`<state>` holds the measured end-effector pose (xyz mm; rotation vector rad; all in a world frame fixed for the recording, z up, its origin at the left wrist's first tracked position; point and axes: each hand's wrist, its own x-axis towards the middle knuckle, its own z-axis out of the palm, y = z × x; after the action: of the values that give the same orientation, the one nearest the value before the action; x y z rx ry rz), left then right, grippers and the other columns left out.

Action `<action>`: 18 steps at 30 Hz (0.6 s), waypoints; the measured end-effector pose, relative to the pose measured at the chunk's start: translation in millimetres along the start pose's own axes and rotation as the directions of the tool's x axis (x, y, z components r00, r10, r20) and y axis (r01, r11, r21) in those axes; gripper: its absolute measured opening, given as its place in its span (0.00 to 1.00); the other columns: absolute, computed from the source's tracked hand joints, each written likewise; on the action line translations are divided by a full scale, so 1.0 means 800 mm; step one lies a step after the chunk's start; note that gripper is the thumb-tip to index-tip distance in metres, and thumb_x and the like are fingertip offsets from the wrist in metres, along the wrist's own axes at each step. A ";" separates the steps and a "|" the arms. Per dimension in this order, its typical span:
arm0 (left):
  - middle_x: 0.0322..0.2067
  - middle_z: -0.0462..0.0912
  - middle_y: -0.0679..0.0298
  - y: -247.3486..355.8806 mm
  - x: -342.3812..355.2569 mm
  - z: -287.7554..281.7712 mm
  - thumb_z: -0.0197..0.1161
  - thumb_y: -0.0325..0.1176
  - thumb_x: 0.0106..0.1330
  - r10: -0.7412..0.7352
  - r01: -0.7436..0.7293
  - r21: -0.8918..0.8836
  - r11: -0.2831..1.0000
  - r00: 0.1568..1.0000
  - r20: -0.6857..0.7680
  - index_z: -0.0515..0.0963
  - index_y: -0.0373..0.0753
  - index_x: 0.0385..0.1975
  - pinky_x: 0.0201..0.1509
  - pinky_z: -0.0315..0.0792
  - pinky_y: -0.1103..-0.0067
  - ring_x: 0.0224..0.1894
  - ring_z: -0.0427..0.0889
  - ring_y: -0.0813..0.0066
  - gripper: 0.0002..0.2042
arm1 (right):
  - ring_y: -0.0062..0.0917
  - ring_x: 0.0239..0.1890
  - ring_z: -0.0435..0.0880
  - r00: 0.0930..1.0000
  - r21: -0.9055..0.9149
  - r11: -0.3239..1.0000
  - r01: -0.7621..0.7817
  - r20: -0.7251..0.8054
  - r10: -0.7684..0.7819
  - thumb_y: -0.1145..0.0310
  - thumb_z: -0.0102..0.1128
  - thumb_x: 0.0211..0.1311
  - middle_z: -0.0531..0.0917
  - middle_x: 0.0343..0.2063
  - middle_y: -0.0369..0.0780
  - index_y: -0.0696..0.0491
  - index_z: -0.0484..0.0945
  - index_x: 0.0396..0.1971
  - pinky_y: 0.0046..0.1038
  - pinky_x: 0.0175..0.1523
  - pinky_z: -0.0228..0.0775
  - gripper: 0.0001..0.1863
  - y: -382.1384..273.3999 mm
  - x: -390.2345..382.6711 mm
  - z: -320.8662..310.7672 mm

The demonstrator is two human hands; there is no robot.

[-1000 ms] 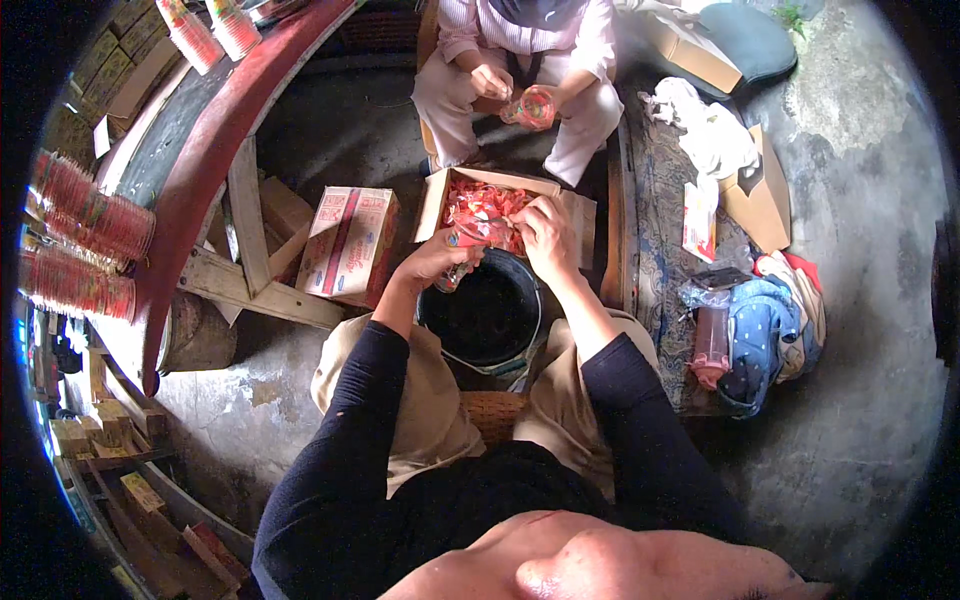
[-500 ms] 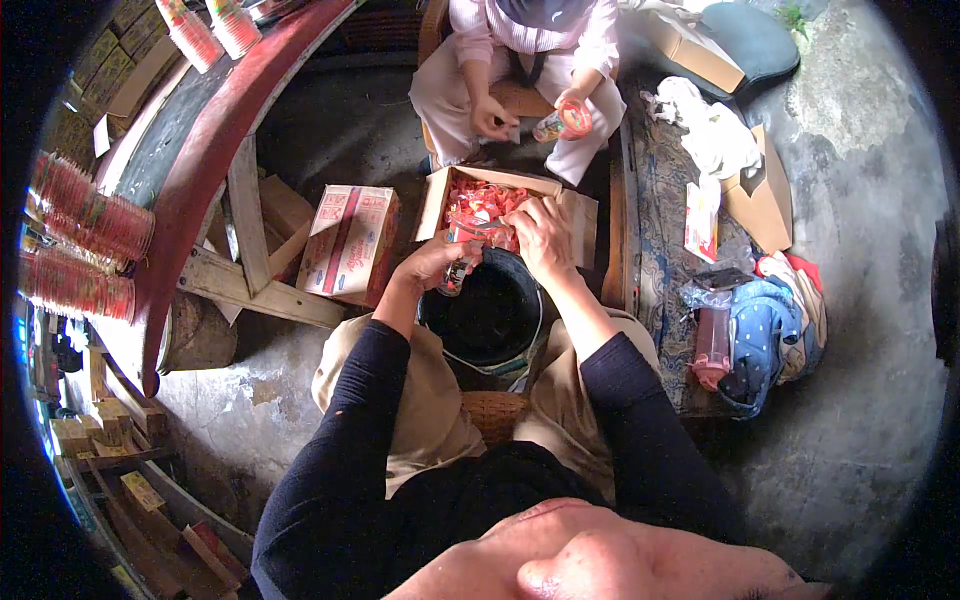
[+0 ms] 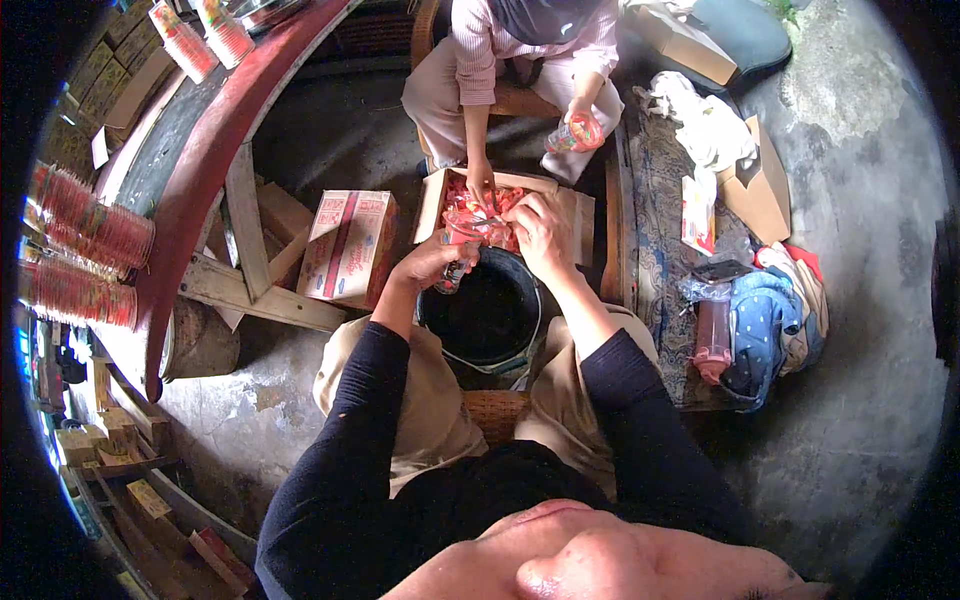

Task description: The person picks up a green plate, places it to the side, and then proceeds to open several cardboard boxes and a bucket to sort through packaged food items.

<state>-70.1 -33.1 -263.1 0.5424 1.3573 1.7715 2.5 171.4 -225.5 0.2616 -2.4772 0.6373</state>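
Note:
My left hand [image 3: 428,264] is wrapped round a clear plastic cup [image 3: 452,274] with coloured print, tilted over the near edge of the open carton. My right hand [image 3: 538,236] is closed beside the cup's mouth, its fingers pinched together; what they hold is too small to tell. Just beyond both hands, the open cardboard carton [image 3: 545,184] is filled with small red-wrapped pieces [image 3: 508,196]. Below my hands, between my knees, stands a dark bucket [image 3: 484,318]. Opposite me, a person reaches one hand [image 3: 480,178] into the carton; their other holds a printed plastic cup [image 3: 576,133].
A closed carton [image 3: 346,245] stands to the left. Stacked cups [image 3: 95,220] rest on the red-edged table [image 3: 190,190] at far left. On the low bench at right lie a white cloth [image 3: 705,130], an opened carton [image 3: 762,190], a pink bottle [image 3: 712,335] and a blue bag [image 3: 758,325].
The person opposite has leaned forward and brought one hand down into the carton, while their cup shifted slightly. My two hands have hardly moved.

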 end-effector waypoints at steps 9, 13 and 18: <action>0.26 0.76 0.66 -0.003 0.000 -0.003 0.65 0.38 0.51 0.064 -0.064 -0.028 0.998 0.998 0.009 0.72 0.36 0.43 0.30 0.70 0.82 0.27 0.74 0.80 0.20 | 0.34 0.38 0.75 0.992 0.000 0.998 0.067 -0.111 -0.067 0.79 0.60 0.46 0.74 0.29 0.37 0.52 0.76 0.26 0.36 0.43 0.67 0.06 -0.008 0.006 -0.005; 0.27 0.76 0.66 -0.005 0.003 -0.005 0.65 0.38 0.51 0.054 -0.054 -0.011 0.998 0.999 -0.001 0.72 0.37 0.45 0.30 0.70 0.82 0.27 0.74 0.79 0.22 | 0.34 0.39 0.74 0.994 -0.004 0.998 0.064 -0.086 -0.064 0.78 0.60 0.46 0.74 0.30 0.37 0.52 0.77 0.26 0.35 0.46 0.66 0.07 -0.006 0.006 -0.005; 0.27 0.77 0.66 -0.005 0.001 -0.006 0.66 0.38 0.50 0.041 -0.040 -0.042 0.998 0.999 0.010 0.72 0.36 0.45 0.30 0.70 0.82 0.27 0.75 0.79 0.22 | 0.33 0.42 0.72 0.998 0.006 1.000 0.024 -0.054 -0.024 0.77 0.61 0.45 0.74 0.32 0.36 0.50 0.78 0.28 0.35 0.52 0.65 0.09 -0.005 0.004 -0.004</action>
<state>-73.2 -34.8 -268.3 0.5597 1.3073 1.8230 2.6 169.5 -220.4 0.2726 -2.4174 0.6347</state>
